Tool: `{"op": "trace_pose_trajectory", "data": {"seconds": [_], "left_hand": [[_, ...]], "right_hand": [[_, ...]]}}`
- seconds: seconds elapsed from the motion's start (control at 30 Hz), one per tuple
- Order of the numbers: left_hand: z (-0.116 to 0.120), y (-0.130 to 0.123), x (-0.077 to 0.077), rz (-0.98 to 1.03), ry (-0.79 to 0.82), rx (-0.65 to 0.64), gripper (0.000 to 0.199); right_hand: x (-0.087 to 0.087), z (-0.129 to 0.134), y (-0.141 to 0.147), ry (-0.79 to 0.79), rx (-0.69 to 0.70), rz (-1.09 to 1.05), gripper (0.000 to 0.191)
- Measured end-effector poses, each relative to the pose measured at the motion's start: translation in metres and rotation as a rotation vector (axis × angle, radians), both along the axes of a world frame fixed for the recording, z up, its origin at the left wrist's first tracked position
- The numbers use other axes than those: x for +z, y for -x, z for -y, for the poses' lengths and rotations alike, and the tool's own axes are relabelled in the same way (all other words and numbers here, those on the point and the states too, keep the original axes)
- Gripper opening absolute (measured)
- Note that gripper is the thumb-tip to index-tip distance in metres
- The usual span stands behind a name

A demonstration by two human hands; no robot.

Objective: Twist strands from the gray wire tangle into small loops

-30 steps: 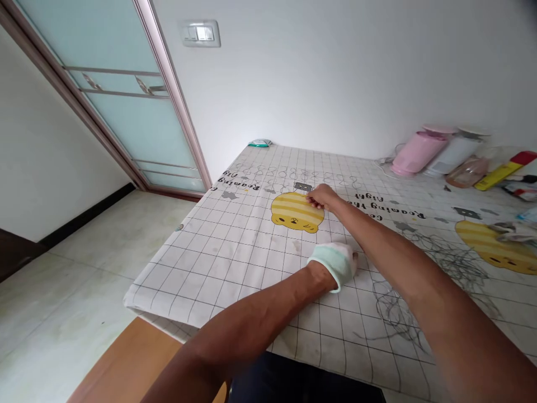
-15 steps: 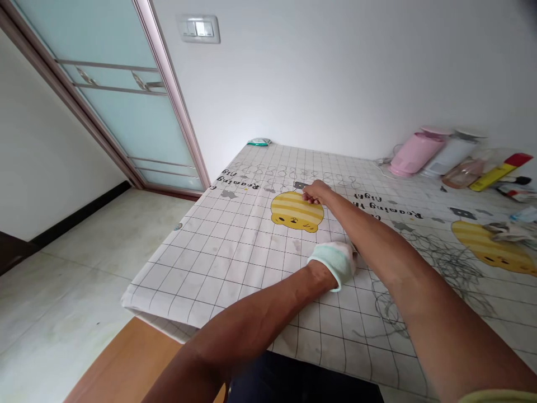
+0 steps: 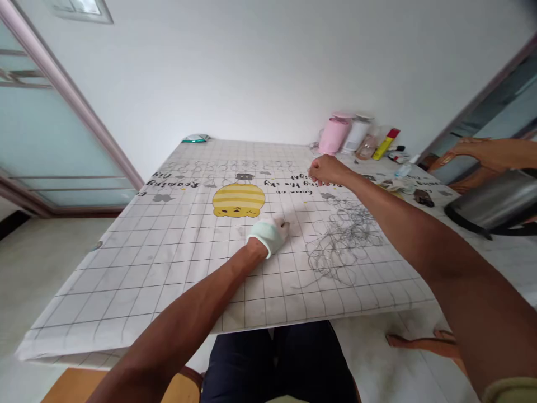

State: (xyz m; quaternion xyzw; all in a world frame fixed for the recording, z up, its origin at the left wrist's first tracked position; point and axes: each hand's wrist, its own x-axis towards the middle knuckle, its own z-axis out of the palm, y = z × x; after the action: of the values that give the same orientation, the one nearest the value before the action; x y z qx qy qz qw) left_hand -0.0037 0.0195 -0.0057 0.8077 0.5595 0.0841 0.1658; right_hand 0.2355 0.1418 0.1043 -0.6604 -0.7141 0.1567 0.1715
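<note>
From the head camera, a person's left hand (image 3: 271, 234), wrapped in a pale green cloth (image 3: 262, 238), rests on the grid-printed worktop (image 3: 126, 280), its fingers hidden. The right hand (image 3: 328, 170), fingers (image 3: 319, 173) bunched together, sits by the printed lettering (image 3: 285, 182), above grey scribbled loops (image 3: 344, 240); any pinched item cannot be told.
</note>
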Motion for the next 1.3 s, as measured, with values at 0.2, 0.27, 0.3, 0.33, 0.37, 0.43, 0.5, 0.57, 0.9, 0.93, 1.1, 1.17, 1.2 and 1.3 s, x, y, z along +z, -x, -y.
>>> {"op": "trace_pose_trajectory", "data": {"seconds": [0.2,0.27,0.3,0.33,0.37,0.43,0.5,0.57,0.9,0.93,1.1,1.17,1.2,1.3], "left_hand": [[-0.004,0.001,-0.003,0.036,-0.03,0.062,0.046],[-0.004,0.0,-0.005,0.031,-0.069,0.086,0.045],[-0.004,-0.001,-0.006,0.022,-0.086,0.092,0.045],[-0.003,-0.002,-0.008,0.01,-0.097,0.098,0.045],[-0.003,-0.002,-0.009,0.0,-0.109,0.1,0.045],[-0.003,-0.004,-0.011,-0.021,-0.132,0.099,0.044],[-0.002,-0.005,-0.012,-0.044,-0.158,0.1,0.043],[-0.001,-0.005,-0.012,-0.071,-0.166,0.105,0.042],[0.002,-0.006,-0.014,-0.129,-0.184,0.12,0.044],[0.002,-0.006,-0.014,-0.13,-0.173,0.123,0.044],[0.002,-0.006,-0.012,-0.105,-0.163,0.12,0.045],[0.003,-0.006,-0.011,-0.087,-0.15,0.117,0.045],[0.003,-0.006,-0.01,-0.082,-0.144,0.116,0.045],[0.004,-0.006,-0.009,-0.08,-0.148,0.118,0.044]], "right_hand": [[-0.012,0.05,-0.103,0.007,-0.103,0.269,0.013],[-0.024,0.057,-0.119,-0.023,-0.099,0.361,0.016],[-0.031,0.058,-0.123,-0.031,-0.094,0.38,0.017],[-0.037,0.057,-0.126,-0.031,-0.088,0.388,0.018],[-0.043,0.056,-0.126,-0.024,-0.083,0.388,0.019],[-0.053,0.05,-0.123,-0.001,-0.076,0.39,0.021],[-0.061,0.042,-0.116,0.028,-0.078,0.389,0.021],[-0.068,0.033,-0.108,0.055,-0.088,0.386,0.02],[-0.083,0.023,-0.107,-0.021,-0.112,0.219,0.016],[-0.081,0.026,-0.113,-0.048,-0.11,0.186,0.013],[-0.065,0.04,-0.142,-0.175,-0.127,0.02,0.013],[-0.06,0.045,-0.149,-0.205,-0.145,-0.032,0.017],[-0.058,0.047,-0.151,-0.217,-0.156,-0.059,0.018],[-0.052,0.054,-0.152,-0.267,-0.198,-0.223,0.016]]}}
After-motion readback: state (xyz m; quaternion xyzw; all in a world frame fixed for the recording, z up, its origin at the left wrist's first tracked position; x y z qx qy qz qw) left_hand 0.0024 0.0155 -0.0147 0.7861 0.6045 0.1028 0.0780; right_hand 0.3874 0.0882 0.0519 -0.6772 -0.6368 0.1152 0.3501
